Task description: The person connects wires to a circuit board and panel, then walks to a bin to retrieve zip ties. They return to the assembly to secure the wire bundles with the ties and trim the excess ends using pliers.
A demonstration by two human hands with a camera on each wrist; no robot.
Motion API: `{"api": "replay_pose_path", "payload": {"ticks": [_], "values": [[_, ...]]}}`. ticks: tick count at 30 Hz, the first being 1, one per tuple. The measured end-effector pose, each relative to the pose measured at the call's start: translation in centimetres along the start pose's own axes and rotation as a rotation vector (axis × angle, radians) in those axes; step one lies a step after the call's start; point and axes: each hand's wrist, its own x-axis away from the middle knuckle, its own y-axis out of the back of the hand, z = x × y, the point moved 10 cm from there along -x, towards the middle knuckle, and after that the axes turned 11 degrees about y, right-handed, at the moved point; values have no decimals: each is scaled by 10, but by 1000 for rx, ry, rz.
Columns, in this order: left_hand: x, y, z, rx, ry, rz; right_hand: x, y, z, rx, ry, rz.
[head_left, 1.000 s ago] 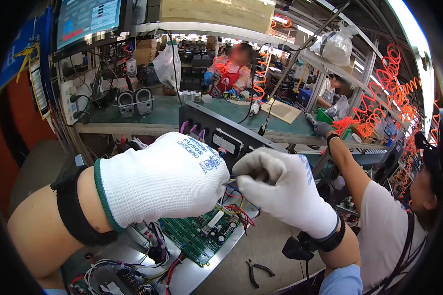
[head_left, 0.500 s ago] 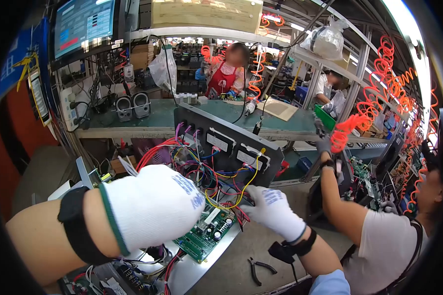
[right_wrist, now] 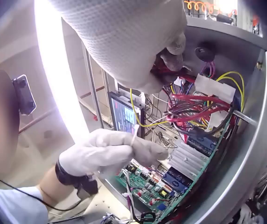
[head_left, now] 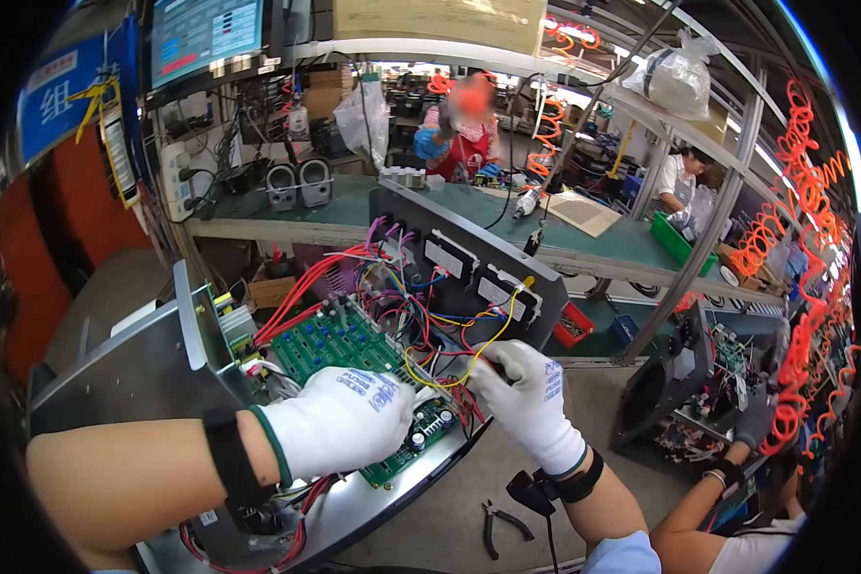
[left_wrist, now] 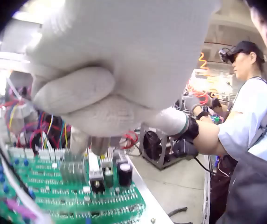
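Note:
White-gloved, my left hand (head_left: 354, 421) is over the green circuit board (head_left: 330, 344) in the head view. In the right wrist view this left hand (right_wrist: 110, 154) pinches a thin white strip (right_wrist: 135, 132) between thumb and fingers. My right hand (head_left: 531, 392), also gloved, is at the right end of the wire bundle, beside a looping yellow wire (head_left: 496, 346). From the right wrist, the fingers of that right hand (right_wrist: 133, 46) curl round dark red wires (right_wrist: 163, 70). In the left wrist view, the left hand (left_wrist: 110, 70) hangs above the board (left_wrist: 68, 196), its fingers curled; what they enclose is hidden.
Behind the wires stands a dark metal panel (head_left: 464, 253). A grey metal housing (head_left: 124, 368) is at the left. Black-handled pliers (head_left: 493, 526) lie below right. Another opened unit (head_left: 670, 373) and a person's arm (head_left: 694, 512) are at the right. Red coiled hoses hang there.
My left hand has moved right and down over the board. My right hand has stayed near the wire bundle, its fingers drawn closer together. The neighbouring person's arm has moved down.

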Motion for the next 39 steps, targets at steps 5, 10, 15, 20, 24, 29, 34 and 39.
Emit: {"api": "replay_pose_path", "payload": {"ticks": [5, 10, 15, 20, 24, 29, 34, 39], "values": [[-12, 30, 24, 438, -59, -581, 4, -4, -15, -171, -104, 31], [-34, 36, 64, 717, 235, -414, -7, 2, 2, 46, -66, 251], [-44, 35, 69, 812, 228, -303, -25, 41, 58, 143, 214, -93], [-48, 29, 61, 613, 193, -302, -45, -11, 109, 573, 533, 221], [-34, 26, 59, 364, 196, -259, -45, -25, 76, 647, 547, 390], [-10, 19, 26, 29, 36, -194, -60, -3, 89, 301, 374, 548], [-11, 2, -5, -98, -143, -273, -77, 7, 80, 109, 147, 445], [-24, 10, 26, -69, 181, -194, -81, -5, 79, 215, 240, 326]]}}
